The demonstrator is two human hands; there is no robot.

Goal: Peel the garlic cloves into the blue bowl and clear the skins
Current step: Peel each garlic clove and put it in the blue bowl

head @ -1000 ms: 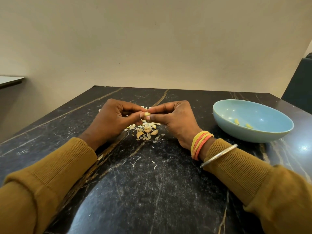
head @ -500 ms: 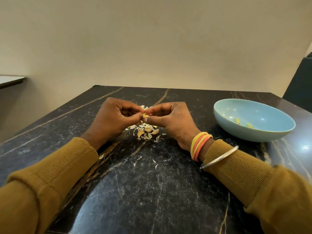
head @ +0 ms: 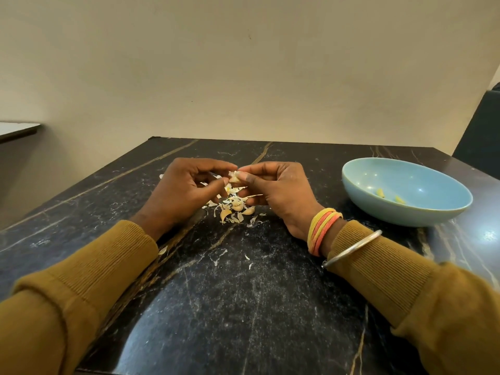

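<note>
The head camera looks down at a black stone table with thin gold and white lines (head: 243, 307). Both hands meet over the middle of it. The left hand (head: 186, 190) and the right hand (head: 281, 193) are close together, with their fingertips touching. Each hand pinches the same small pale garlic clove (head: 234, 179) between its thumb and first finger. The clove is held up off the table, just above a little heap of thin papery garlic skins and cloves (head: 235, 209). That heap lies on the table between the two hands. A few tiny white skin bits (head: 247, 257) lie apart from the heap, nearer the person.

A round light blue bowl (head: 405, 215) sits flat on the table to the right of the right hand, well apart from the heap. Two small yellowish peeled cloves (head: 381, 192) lie inside it, low down (near each other but not touching).

Both arms wear mustard-yellow ribbed sleeves (head: 81, 280). The right wrist has yellow and orange bands (head: 322, 231), and a thin silver bangle (head: 351, 249) sits over the cuff. Behind the table is a plain cream wall (head: 243, 63). A dark seat back (head: 481, 136) shows at the far right edge, and a corner of a white surface (head: 16, 128) shows at the left edge.
</note>
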